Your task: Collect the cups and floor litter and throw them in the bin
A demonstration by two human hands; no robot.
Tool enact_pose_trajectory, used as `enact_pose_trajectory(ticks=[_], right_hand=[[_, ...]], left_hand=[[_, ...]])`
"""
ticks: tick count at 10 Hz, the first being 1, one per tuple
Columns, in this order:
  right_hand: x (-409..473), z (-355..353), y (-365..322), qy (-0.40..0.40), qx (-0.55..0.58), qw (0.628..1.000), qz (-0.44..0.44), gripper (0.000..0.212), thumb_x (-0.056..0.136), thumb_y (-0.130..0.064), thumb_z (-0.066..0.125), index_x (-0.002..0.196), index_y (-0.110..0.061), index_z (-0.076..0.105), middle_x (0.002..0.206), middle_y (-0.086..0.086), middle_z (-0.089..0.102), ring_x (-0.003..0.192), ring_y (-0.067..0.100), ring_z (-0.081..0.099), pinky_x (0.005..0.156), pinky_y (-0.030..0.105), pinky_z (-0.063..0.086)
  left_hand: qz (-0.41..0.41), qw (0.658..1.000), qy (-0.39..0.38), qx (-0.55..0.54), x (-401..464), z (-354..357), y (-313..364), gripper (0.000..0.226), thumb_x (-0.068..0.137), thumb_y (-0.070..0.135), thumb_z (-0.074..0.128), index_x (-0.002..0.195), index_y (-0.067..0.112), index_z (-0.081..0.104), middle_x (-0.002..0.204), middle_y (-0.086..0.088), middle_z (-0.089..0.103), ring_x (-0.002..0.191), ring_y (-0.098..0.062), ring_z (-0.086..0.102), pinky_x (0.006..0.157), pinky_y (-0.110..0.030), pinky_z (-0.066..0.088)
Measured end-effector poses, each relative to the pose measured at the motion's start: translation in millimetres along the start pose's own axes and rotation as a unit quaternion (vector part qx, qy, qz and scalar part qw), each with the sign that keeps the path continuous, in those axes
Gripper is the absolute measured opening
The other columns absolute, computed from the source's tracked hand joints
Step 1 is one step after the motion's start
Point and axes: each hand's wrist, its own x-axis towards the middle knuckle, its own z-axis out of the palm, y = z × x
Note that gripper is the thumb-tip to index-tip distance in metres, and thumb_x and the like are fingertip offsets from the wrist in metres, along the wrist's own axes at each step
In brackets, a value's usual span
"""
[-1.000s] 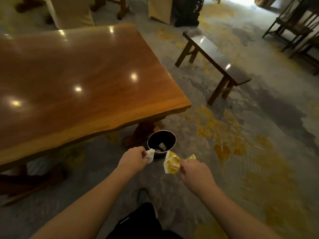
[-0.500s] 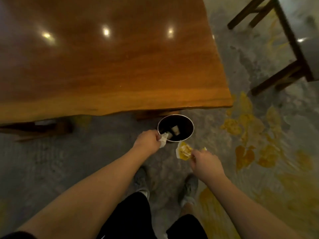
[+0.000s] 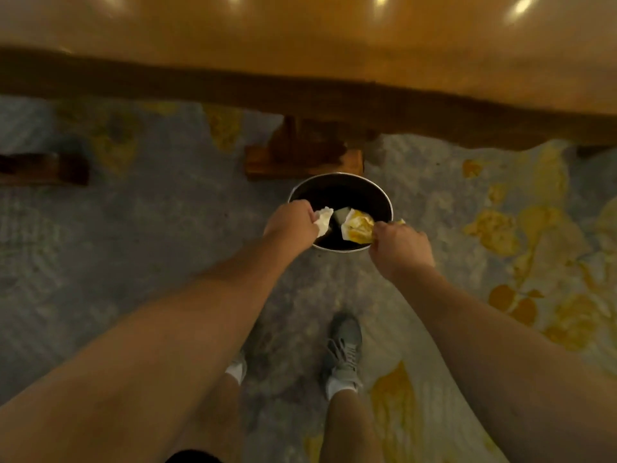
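Round, dark-lined bin (image 3: 340, 192) with a metal rim, standing on the patterned carpet (image 3: 133, 248) just in front of the wooden surface's (image 3: 300, 38) foot; a pale scrap (image 3: 341, 213) lies inside. Left hand (image 3: 292, 222) clenched on a crumpled white tissue (image 3: 323, 219), right hand (image 3: 399, 245) pinching a yellow-and-white wrapper (image 3: 357, 225), both held over the bin's opening. Grey shoes (image 3: 344, 349) below.

A glossy wooden table (image 3: 334, 45) spans the top above grey carpet (image 3: 133, 245) with yellow blotches.
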Motion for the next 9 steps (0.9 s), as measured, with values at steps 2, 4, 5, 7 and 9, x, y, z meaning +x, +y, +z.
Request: enact_pose_trajectory(ticks=[2, 4, 5, 7, 9], right_hand=[[30, 32, 14, 0.009, 0.015, 1.000, -0.015, 0.022, 0.084, -0.022, 0.058, 0.104, -0.014, 0.062, 0.100, 0.011, 0.064, 0.098, 0.036, 0.058, 0.072, 0.040, 0.040], [32, 29, 3, -0.001, 0.032, 0.999, -0.013, 0.041, 0.084, -0.028, 0.062, 0.123, -0.017, 0.057, 0.107, 0.009, 0.062, 0.104, 0.033, 0.056, 0.078, 0.042, 0.047], [21, 14, -10, 0.001, 0.028, 0.999, -0.017, 0.039, 0.087, -0.033, 0.060, 0.123, -0.019, 0.056, 0.108, 0.008, 0.062, 0.104, 0.032, 0.056, 0.077, 0.042, 0.047], [-32, -64, -44, 0.046, 0.047, 0.996, -0.062, 0.035, 0.089, -0.034, 0.059, 0.121, -0.020, 0.057, 0.108, 0.005, 0.061, 0.103, 0.028, 0.056, 0.079, 0.043, 0.049], [-105, -175, -73, 0.115, 0.082, 0.985, -0.096, 0.021, 0.090, -0.034, 0.056, 0.105, -0.022, 0.064, 0.104, 0.002, 0.063, 0.100, 0.026, 0.056, 0.074, 0.041, 0.052]], left_hand=[[0.002, 1.000, 0.009, -0.006, 36, 34, -3, 0.030, 0.084, 0.031, 0.071, 0.110, 0.023, 0.058, 0.105, -0.003, 0.065, 0.093, -0.023, 0.062, 0.076, -0.042, 0.054], [0.026, 0.999, 0.031, 0.017, 28, 17, -23, 0.036, 0.081, 0.033, 0.075, 0.111, 0.024, 0.058, 0.105, 0.000, 0.064, 0.092, -0.020, 0.062, 0.074, -0.040, 0.055], [0.057, 0.997, 0.045, 0.031, 14, -2, -35, 0.032, 0.081, 0.033, 0.075, 0.107, 0.023, 0.058, 0.105, 0.000, 0.063, 0.091, -0.020, 0.061, 0.070, -0.037, 0.052], [0.120, 0.988, 0.077, 0.050, -47, -66, -35, 0.024, 0.080, 0.035, 0.074, 0.093, 0.025, 0.057, 0.095, 0.000, 0.063, 0.086, -0.023, 0.061, 0.071, -0.040, 0.051], [0.173, 0.978, 0.080, 0.088, -129, -158, 1, 0.018, 0.083, 0.046, 0.065, 0.090, 0.031, 0.058, 0.091, 0.006, 0.067, 0.085, -0.020, 0.064, 0.067, -0.033, 0.050]])
